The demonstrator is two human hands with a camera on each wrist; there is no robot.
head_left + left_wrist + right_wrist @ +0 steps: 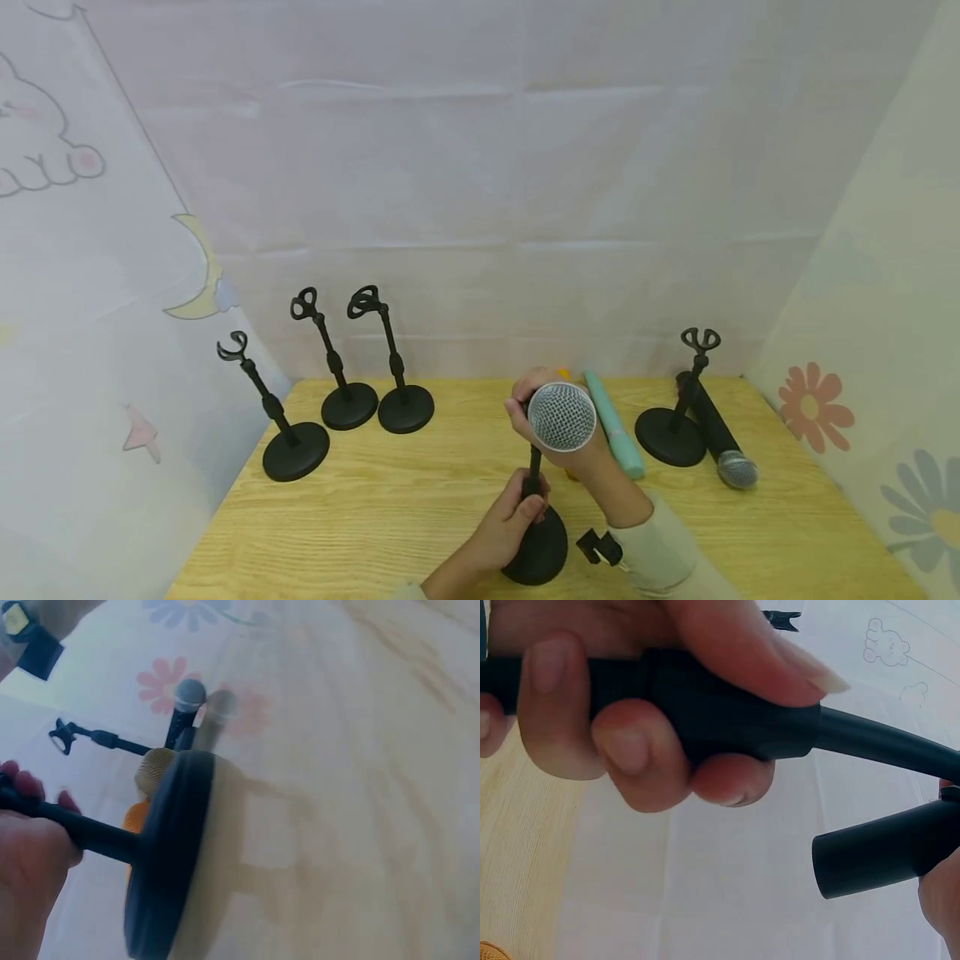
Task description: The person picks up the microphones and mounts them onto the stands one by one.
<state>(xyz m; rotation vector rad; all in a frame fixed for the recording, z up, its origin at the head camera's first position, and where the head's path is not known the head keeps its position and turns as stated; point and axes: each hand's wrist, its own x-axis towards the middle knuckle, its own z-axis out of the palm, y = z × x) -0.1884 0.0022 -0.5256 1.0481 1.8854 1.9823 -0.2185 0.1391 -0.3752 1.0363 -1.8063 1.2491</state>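
My left hand grips the pole of a black microphone stand just above its round base. In the right wrist view, the left hand's fingers curl round the thick collar on that pole. Up at the stand's top, my right hand holds a black microphone, whose silver mesh head faces the head camera. The microphone's tail juts out beside the pole in the right wrist view. The stand's clip is largely hidden by the right hand. Low over the wooden table, the base appears edge-on in the left wrist view.
Three black stands stand at the left. On the right, another stand is beside a lying black microphone. A mint-green microphone lies behind the right forearm, near an orange one with a gold head.
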